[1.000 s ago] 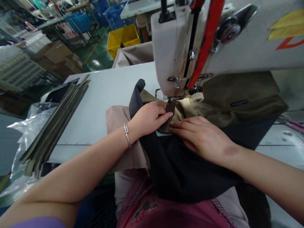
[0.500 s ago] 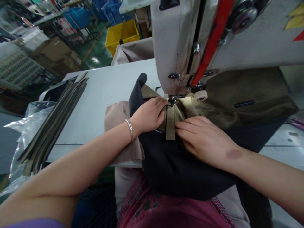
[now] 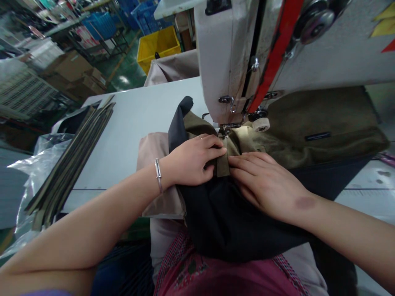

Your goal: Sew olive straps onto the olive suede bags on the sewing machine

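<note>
The white sewing machine head [image 3: 228,70] stands over an olive and black garment piece [image 3: 234,218]. A narrow olive strip [image 3: 222,165] lies under the presser foot [image 3: 224,132], its free end toward me. My left hand [image 3: 194,158], with a silver bracelet at the wrist, presses its fingertips on the strip just before the foot; thumb and index finger are apart. To the right, my right hand [image 3: 262,176] lies flat on the fabric, fingers stretched out, tips beside the strip's edge. The cloth under both palms is hidden.
A bundle of olive and black strips [image 3: 74,160] lies on the left of the white table [image 3: 123,135], beside clear plastic [image 3: 33,168]. Beige cloth [image 3: 154,152] sits under my left forearm. Beyond the table are a yellow crate [image 3: 159,45] and cardboard boxes [image 3: 70,68].
My left hand has shifted right and slightly toward me, its fingertips now over the strip instead of left of it. The right hand has hardly moved.
</note>
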`<state>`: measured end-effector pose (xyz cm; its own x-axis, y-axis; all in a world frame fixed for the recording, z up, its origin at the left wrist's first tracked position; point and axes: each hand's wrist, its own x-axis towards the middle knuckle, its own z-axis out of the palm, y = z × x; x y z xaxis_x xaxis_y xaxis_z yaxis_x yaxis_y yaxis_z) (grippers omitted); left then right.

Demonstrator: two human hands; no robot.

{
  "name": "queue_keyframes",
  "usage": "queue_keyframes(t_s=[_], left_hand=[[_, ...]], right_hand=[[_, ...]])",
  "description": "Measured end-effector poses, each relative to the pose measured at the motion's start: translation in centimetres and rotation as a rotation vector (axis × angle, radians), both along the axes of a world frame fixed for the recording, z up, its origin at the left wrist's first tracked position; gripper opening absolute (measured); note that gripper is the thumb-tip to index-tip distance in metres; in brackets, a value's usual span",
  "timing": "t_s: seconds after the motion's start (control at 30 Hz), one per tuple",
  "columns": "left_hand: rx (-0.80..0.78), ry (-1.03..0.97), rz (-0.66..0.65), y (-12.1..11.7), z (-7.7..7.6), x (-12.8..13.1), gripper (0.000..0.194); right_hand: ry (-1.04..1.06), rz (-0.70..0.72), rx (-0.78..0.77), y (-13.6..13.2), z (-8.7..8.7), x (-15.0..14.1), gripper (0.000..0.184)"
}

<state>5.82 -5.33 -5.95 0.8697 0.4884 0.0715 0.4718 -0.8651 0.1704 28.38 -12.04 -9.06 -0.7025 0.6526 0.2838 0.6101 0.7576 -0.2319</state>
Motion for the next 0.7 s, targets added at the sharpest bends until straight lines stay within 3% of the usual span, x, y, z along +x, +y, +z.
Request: queue_keyframes(t_s=[0.07, 0.2, 0.4, 0.7], left_hand=[[-0.040, 0.020, 0.035, -0.9, 0.3, -0.1, 0.052], [-0.025, -0.135, 0.113, -0.9, -0.8, 0.4, 0.027], [-0.036, -0.255, 0.258, 0.2, -1.4, 1.6, 0.035], [-0.095, -0.320, 0.301, 0.4, -1.0, 1.5, 0.033]], right_hand=[[0.000, 0.000, -0.008, 0.0, -0.1, 0.0, 0.027], [0.001, 0.002, -0.025, 0.0, 0.0, -0.1, 0.030], [0.013, 0.020, -0.052, 0.0, 0.1, 0.0, 0.039], [0.040, 0.023, -0.052, 0.1, 0.2, 0.0, 0.040]])
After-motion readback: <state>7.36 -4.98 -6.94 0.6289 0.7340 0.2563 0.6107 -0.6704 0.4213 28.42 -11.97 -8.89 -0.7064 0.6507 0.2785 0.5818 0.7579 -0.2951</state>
